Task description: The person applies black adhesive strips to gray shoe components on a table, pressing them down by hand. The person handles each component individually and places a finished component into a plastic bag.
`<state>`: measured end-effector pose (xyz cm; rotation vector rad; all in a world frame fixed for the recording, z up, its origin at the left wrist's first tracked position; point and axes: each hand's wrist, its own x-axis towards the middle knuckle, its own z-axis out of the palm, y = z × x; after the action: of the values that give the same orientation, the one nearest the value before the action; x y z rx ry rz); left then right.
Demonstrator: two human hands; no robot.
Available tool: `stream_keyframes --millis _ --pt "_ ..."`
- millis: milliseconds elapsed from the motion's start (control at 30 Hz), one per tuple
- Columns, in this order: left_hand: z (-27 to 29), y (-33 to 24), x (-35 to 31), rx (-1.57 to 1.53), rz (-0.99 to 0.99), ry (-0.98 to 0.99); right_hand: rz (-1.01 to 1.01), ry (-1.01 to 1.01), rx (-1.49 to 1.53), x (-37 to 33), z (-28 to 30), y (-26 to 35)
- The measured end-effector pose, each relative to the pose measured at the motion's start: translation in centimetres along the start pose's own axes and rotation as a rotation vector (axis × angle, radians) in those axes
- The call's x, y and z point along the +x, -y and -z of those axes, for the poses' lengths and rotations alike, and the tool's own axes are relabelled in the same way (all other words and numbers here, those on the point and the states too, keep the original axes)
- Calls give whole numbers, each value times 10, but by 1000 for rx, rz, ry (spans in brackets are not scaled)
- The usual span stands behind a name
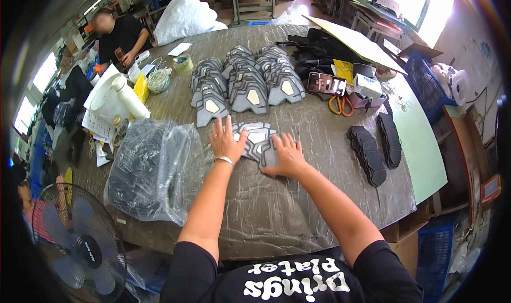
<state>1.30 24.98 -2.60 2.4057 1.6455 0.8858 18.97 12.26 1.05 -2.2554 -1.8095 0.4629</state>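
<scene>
Between my hands lies a small overlapping pile of grey, shaped padded pieces with pale centre patches. My left hand rests at the pile's left edge, fingers spread. At the right edge, my right hand touches the grey pieces, its fingers also apart. Neither hand is closed around anything. Just beyond, three overlapping rows of similar grey pieces spread across the table. To the left sits a clear plastic bag packed with dark pieces.
Dark oval pieces lie in rows at right. Orange-handled scissors and a phone lie beyond them. A white bottle and tape roll stand left. A fan is at lower left; a person sits far left.
</scene>
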Motion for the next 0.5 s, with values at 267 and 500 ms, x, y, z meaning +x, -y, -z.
stream_keyframes --millis 267,500 --pt "3 -5 -16 44 -166 393 360 135 93 -80 27 -60" --pt "9 -31 -28 -4 -258 447 471 171 47 -154 20 -60"
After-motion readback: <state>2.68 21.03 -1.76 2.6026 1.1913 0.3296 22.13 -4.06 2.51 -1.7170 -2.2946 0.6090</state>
